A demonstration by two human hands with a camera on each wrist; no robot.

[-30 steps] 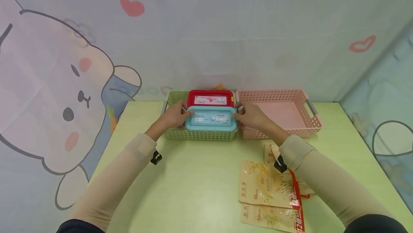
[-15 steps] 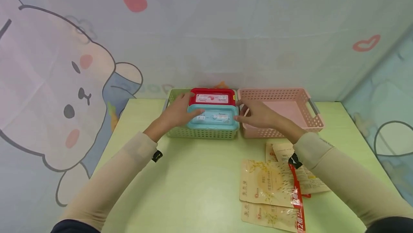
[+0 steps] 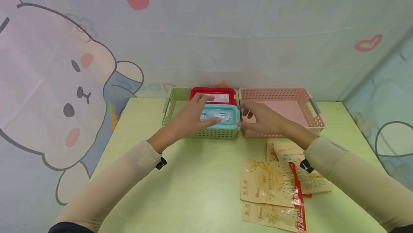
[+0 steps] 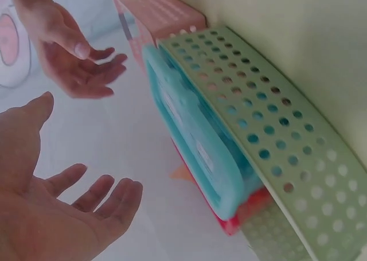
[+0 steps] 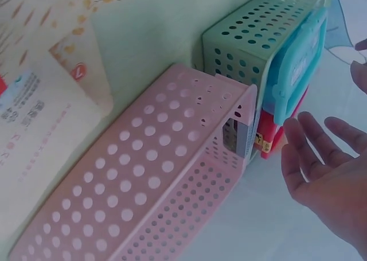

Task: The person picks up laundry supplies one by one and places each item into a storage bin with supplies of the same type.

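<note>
Two lidded plastic boxes, one light blue (image 3: 229,111) and one red (image 3: 230,91), sit side by side in the right part of a green basket (image 3: 213,134). My left hand (image 3: 188,116) hovers above the blue box, its fingers spread and relaxed, holding nothing. In the left wrist view a gap separates that hand (image 4: 69,198) from the blue lid (image 4: 198,140). My right hand (image 3: 266,118) hangs over the left end of a pink basket (image 3: 284,93), fingers loosely bent and free of anything. The right wrist view has it (image 5: 332,163) apart from both baskets.
Several beige flat packets (image 3: 267,184) with red edges lie overlapping on the right front of the pale green table (image 3: 180,190). A printed cloth (image 3: 206,39) hangs behind the table. Grey handles mark the baskets' ends.
Both hands have let go of the blue box's ends. The left hand has risen and moved right over the boxes, and the right hand has drawn off slightly to the right.
</note>
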